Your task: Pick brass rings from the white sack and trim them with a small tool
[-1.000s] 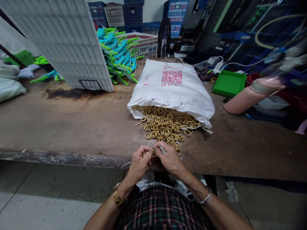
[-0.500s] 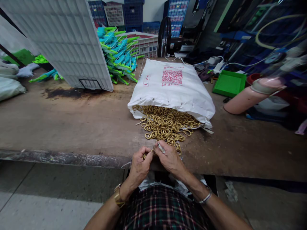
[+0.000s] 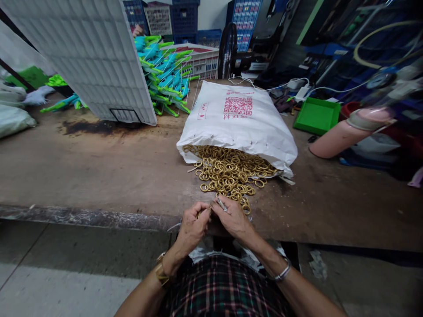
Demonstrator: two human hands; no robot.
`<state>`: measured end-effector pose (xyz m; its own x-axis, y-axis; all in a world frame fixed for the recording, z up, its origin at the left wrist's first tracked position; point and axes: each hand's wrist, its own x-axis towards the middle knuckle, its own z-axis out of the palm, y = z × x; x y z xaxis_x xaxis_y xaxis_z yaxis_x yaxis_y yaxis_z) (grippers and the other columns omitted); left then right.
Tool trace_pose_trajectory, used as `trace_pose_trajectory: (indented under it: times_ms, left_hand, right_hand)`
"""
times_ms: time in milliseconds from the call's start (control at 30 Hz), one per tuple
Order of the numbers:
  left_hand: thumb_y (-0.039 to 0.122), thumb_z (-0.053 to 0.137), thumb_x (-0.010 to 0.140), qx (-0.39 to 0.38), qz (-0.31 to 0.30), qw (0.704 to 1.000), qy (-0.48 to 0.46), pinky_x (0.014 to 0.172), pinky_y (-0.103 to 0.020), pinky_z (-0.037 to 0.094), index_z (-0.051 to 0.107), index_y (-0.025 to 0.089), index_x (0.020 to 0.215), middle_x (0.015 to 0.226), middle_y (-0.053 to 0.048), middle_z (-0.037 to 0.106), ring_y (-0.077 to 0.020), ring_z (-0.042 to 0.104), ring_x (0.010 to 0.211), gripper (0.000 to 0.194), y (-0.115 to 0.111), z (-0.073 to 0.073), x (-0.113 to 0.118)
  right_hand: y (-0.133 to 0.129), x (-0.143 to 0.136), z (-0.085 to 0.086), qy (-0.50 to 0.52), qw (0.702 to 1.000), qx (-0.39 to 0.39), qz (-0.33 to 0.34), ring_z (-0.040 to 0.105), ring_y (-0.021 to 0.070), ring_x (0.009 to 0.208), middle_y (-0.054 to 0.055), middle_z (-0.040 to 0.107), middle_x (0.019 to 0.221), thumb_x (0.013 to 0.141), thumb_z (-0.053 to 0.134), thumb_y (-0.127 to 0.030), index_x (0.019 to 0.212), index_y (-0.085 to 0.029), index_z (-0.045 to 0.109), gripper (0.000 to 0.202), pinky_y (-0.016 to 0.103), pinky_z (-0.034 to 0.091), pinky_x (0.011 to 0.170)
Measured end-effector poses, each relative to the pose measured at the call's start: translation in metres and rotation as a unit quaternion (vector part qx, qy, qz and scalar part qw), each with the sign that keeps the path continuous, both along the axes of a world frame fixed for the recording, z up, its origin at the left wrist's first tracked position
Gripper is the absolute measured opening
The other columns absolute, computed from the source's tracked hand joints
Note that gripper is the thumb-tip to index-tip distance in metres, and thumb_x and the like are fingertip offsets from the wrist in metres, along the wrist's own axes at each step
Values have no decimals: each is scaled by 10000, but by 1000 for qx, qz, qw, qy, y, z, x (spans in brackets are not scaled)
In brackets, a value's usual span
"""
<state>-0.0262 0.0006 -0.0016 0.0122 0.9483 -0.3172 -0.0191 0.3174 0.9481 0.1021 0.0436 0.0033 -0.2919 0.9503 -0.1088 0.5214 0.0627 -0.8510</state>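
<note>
At the table's front edge my two hands meet, fingertips nearly touching. My left hand (image 3: 194,223) is closed in a pinch on a gold ring (image 3: 198,215), mostly covered by the fingers. Closed too, my right hand (image 3: 235,220) grips a small silvery metal tool (image 3: 221,204) whose exact kind I cannot make out; its narrow end shows above the index finger. Just beyond the hands, a heap of loose gold rings (image 3: 228,174) spills from the open mouth of a white woven sack (image 3: 211,119) with red print, lying on the table.
A ribbed white panel (image 3: 99,66) leans at the left on the brown table (image 3: 82,176). Behind it are blue and green plastic pieces (image 3: 165,75) and part of a person's hand (image 3: 138,31). Right of the sack lie a green tray (image 3: 317,115) and a pink cylinder (image 3: 343,134).
My fingers have shifted slightly and the tool in my right hand has turned a little. A person's hand has appeared behind the panel. The rings and sack stay put.
</note>
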Motion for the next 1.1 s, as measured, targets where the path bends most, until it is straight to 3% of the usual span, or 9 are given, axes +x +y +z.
trace_pose_trajectory:
  times_ms: [433, 533, 733, 1100]
  left_hand:
    - [460, 545, 730, -35, 5, 997, -73, 366, -145, 292, 485, 161, 709, 551, 52, 467, -40, 376, 397, 305, -1, 2, 1]
    - [465, 552, 720, -39, 16, 996, -77, 370, -150, 297, 475, 163, 703, 552, 53, 464, -42, 378, 400, 313, -1, 4, 2]
    - [451, 538, 721, -26, 30, 998, -50, 380, -164, 302, 478, 166, 707, 538, 52, 472, -47, 368, 390, 292, -1, 5, 3]
    - [404, 522, 754, -21, 24, 998, -61, 401, -159, 288, 460, 168, 673, 545, 48, 477, -47, 377, 417, 257, -9, 6, 1]
  right_hand:
    - [0, 0, -7, 34, 999, 0, -24, 425, 103, 551, -29, 501, 583, 820, 384, -323, 673, -174, 518, 248, 214, 318, 538]
    - [-3, 5, -7, -18, 999, 39, -17, 432, 110, 541, -17, 519, 591, 819, 367, -272, 712, -182, 529, 214, 215, 307, 532]
    - [-14, 9, -5, -190, 971, 120, 87, 495, 127, 591, 12, 583, 648, 753, 394, -127, 776, -196, 538, 162, 226, 263, 549]
    - [-19, 1, 2, -318, 936, 102, 106, 587, 157, 671, 61, 661, 774, 746, 409, -98, 882, -177, 549, 210, 254, 244, 541]
